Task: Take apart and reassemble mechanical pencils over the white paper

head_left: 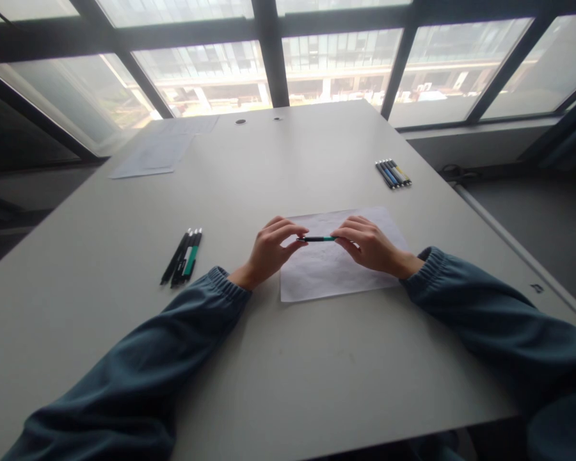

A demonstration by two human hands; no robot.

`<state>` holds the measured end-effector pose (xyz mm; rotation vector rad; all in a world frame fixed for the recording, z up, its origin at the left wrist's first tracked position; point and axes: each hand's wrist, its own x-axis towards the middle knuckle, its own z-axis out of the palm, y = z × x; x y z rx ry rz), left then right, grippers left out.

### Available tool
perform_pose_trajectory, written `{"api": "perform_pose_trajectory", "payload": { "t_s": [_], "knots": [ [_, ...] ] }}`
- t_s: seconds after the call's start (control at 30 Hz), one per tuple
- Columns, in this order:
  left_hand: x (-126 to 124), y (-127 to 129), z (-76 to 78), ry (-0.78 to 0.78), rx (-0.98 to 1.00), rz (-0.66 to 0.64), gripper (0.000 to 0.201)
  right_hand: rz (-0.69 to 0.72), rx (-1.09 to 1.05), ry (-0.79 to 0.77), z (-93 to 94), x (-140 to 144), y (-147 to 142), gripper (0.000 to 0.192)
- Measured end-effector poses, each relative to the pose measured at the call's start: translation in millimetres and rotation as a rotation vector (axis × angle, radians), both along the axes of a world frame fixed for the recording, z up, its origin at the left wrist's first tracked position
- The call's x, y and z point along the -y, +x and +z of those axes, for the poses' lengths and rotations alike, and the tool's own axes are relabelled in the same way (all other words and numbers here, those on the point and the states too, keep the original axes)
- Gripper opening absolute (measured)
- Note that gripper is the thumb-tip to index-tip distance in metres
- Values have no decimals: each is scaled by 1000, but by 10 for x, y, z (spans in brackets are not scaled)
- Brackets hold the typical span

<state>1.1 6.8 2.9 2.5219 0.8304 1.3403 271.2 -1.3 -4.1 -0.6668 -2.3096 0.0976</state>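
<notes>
A green and black pen (317,239) lies level between my two hands, just above a white sheet of paper (326,269) in the middle of the grey table (288,358). My left hand (271,250) pinches the pen's left end with its fingertips. My right hand (367,244) grips the right end the same way. Both wrists rest near the sheet's edges.
A small bunch of black and green pens (183,257) lies to the left. Several blue, black and yellow pens (392,173) lie at the far right. Loose papers (158,153) sit at the far left corner, by the windows. The table's right edge runs close to my right sleeve.
</notes>
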Motion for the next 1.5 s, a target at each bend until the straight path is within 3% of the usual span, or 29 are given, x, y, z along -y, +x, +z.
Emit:
{"api": "perform_pose_trajectory", "payload": {
  "t_s": [0.1,0.27,0.4,0.57,1.1,1.5],
  "knots": [
    [0,2,-9,-6,0,-14,19,7,-8,-15,-5,2,-6,15],
    [-9,-8,-46,-94,-21,22,53,-33,-41,-15,-11,-4,-10,15],
    [-9,-29,-61,-197,-46,97,34,-76,-67,7,-21,-14,-4,15],
    [-2,-33,-39,-247,-73,101,53,-65,-55,9,-29,-19,2,15],
    [-8,3,-30,-144,-5,91,22,-71,-60,3,-16,-17,8,16],
    [5,23,-16,-125,-8,64,12,-62,-72,-12,-29,-26,10,18]
  ]
}}
